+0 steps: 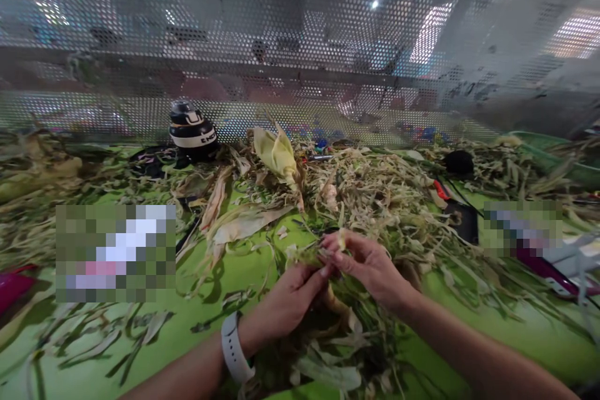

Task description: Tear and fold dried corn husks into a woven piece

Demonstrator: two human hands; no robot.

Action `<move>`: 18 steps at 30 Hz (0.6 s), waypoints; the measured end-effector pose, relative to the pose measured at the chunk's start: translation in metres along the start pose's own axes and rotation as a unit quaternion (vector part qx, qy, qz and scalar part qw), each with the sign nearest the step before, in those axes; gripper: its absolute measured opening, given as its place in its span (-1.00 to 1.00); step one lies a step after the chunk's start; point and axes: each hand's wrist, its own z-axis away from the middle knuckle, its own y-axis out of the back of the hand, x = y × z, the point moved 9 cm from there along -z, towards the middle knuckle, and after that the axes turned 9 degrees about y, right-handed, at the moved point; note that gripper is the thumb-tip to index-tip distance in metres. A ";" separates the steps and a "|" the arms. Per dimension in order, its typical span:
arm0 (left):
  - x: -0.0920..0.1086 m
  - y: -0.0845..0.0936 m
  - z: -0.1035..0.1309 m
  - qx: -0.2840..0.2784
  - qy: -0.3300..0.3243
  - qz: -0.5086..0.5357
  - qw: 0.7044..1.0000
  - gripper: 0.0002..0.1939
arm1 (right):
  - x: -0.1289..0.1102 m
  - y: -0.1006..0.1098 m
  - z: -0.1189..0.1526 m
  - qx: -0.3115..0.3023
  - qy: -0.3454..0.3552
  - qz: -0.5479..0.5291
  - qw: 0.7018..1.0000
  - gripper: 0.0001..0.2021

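— What is seen of the room and the surface?

— A green surface (pixel 234 269) is spread wide, littered with dry husks (pixel 389 200) from left to right. At its far edge a perforated metal screen (pixel 300 44) is raised; the room behind it is only dimly made out through the holes, with ceiling lights showing.

— And what is being held?

— A small husk piece (pixel 341 239) is pinched near the middle of the surface, just above the near heap of leaves. It is gripped by the right hand (pixel 370 265), closed on it with the fingertips, while the left hand (pixel 290 297), also closed, is pressed to it from below. Its pale tip is pointed up and away; its long axis cannot be told for certain, since most of it is covered by the fingers.

— Anything else?

— An unpeeled corn ear (pixel 279 153) is laid beyond the hands, its long axis running from far left to near right. A black-and-white helmet (pixel 192 131) is set at the far left by the screen. A white watch (pixel 234 350) is worn on the left wrist. Two patches are blurred out, and both forearms are cut off by the near edge.
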 end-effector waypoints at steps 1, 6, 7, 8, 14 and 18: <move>-0.001 0.001 -0.001 0.001 0.005 -0.006 1.000 -0.62 | 0.000 0.003 0.001 0.031 0.006 -0.018 0.999 -0.79; -0.001 -0.002 -0.003 -0.017 0.010 -0.005 1.000 -0.58 | -0.003 0.015 0.008 0.116 0.011 -0.013 0.993 -0.84; -0.002 -0.001 -0.003 -0.018 0.017 -0.002 1.000 -0.59 | 0.000 0.016 0.007 0.115 -0.004 -0.020 0.993 -0.83; -0.004 -0.001 -0.003 -0.016 0.027 0.007 0.999 -0.60 | 0.004 0.015 0.007 0.109 -0.025 -0.035 0.993 -0.81; -0.013 0.003 -0.001 -0.003 0.073 0.109 0.991 -0.68 | 0.020 0.007 0.005 0.075 -0.098 -0.123 0.985 -0.72; -0.006 -0.004 -0.001 -0.030 0.055 0.090 0.994 -0.69 | 0.026 0.006 0.010 0.071 -0.104 -0.096 0.987 -0.71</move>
